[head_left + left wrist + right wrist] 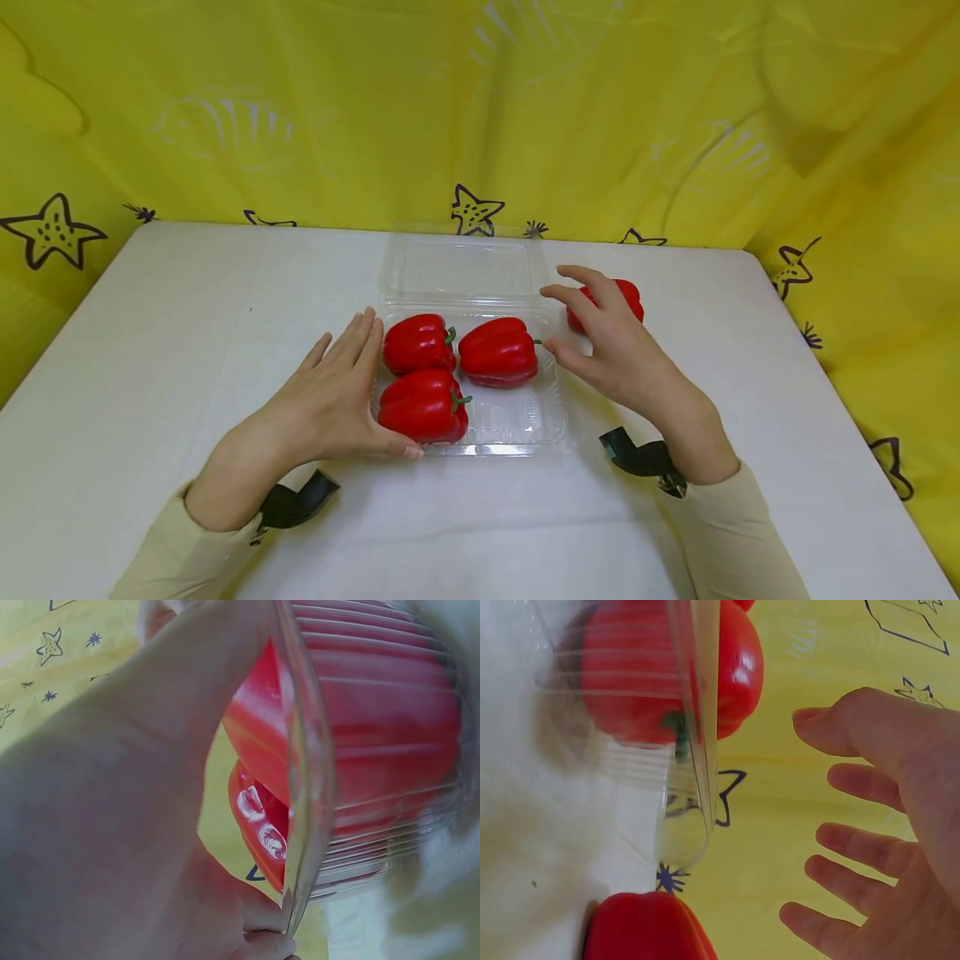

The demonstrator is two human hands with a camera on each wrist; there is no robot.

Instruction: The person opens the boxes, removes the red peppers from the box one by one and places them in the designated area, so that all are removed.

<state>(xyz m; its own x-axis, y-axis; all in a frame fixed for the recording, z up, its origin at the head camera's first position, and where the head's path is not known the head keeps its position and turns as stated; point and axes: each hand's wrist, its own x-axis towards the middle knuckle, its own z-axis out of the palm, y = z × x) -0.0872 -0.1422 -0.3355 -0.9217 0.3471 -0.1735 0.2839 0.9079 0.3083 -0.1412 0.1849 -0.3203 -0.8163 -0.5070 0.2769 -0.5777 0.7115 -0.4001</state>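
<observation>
In the head view, we note the left hand [330, 408] with fingers extended, unclenched, along the left side of a clear container [517, 423] in which three red bell peppers [422, 407] lie, its lid [465, 268] folded back, while the right hand [618, 350], fingers spread and grasping nothing, partly hides a fourth pepper [631, 301] on the white table [517, 533]. In the left wrist view, we find fingers at the container's rim and red pepper behind its ribbed wall. In the right wrist view, we record the fingers released, apart from the container, one pepper inside, another outside.
</observation>
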